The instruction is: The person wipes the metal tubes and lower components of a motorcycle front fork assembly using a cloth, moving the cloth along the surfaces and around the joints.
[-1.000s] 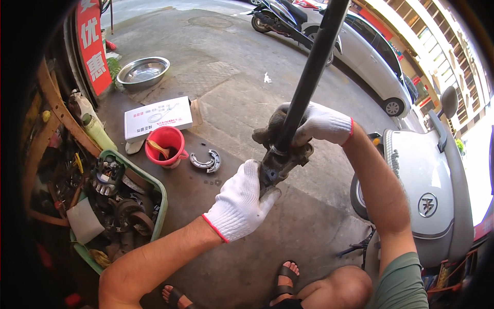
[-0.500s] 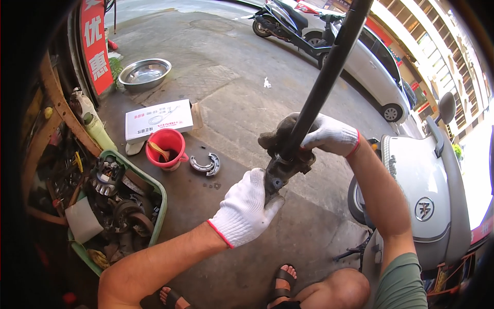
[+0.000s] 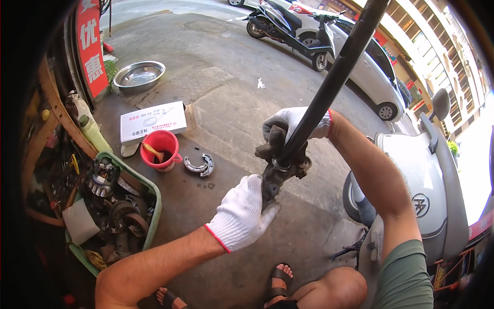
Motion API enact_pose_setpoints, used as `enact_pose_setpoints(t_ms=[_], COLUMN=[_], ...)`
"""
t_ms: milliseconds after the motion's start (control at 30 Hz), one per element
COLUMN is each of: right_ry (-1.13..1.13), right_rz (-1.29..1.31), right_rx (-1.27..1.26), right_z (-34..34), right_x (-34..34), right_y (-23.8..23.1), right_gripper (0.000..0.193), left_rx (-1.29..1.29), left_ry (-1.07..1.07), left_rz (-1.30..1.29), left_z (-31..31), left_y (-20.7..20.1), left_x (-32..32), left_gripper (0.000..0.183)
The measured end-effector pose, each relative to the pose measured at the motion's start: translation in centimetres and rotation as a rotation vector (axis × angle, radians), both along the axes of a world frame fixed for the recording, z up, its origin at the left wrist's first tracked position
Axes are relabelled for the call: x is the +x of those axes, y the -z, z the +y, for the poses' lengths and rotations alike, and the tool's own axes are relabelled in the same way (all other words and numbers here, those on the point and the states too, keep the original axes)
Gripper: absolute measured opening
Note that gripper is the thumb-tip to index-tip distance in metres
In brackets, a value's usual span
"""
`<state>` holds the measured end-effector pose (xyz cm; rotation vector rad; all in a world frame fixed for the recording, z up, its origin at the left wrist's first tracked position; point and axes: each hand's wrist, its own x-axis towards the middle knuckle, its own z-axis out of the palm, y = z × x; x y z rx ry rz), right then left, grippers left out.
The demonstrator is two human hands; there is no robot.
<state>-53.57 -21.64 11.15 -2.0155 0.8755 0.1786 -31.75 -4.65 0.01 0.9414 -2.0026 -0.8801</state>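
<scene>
A long black metal tube [image 3: 332,87] slants up and to the right in front of me, a greasy cast bracket [image 3: 280,172] at its lower end. My left hand [image 3: 241,212], in a white knitted glove with red cuff, is closed round the bracket's lower left side, thumb beneath. My right hand [image 3: 298,121], gloved alike, reaches behind the tube and is closed on the bracket's upper far side. Its glove is stained dark at the fingers, and the tube hides part of it.
Left of me are a green crate [image 3: 155,206] of worn metal parts, a red bucket [image 3: 177,154] with a brush, brake shoes [image 3: 199,166], a white box [image 3: 154,123] and a steel basin [image 3: 139,77]. A grey-white scooter [image 3: 411,170] stands close at right; another scooter [image 3: 293,38] and a car [image 3: 373,77] are farther off.
My right hand has moved left behind the tube, onto the bracket's far side. The bracket has turned a little about the tube, and my left hand has kept its hold.
</scene>
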Motion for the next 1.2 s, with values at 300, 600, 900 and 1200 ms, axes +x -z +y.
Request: enact_pose_setpoints(t_ms=[300,600,900,1200], right_ry=[0.802,1.016,0.009,-0.296], right_rz=[-0.570,-0.903,0.170,0.892], right_rx=[-0.234,-0.826,-1.364,-0.546], right_z=[3.9,12.0,12.7,8.0], right_x=[1.7,0.0,9.8,12.1], right_y=[1.3,-1.8,-8.9,-8.3], right_gripper=[0.029,0.028,0.019,0.026], left_rx=[0.103,0.211,0.113,0.155], left_ry=[-0.096,-0.084,-0.064,-0.066], left_rz=[0.005,0.052,0.077,0.105], left_z=[-1.6,-1.4,-0.4,0.8], left_y=[0.1,0.2,1.3,1.1], left_x=[1.1,0.8,0.2,-0.8], left_gripper=[0.046,0.054,0.055,0.050])
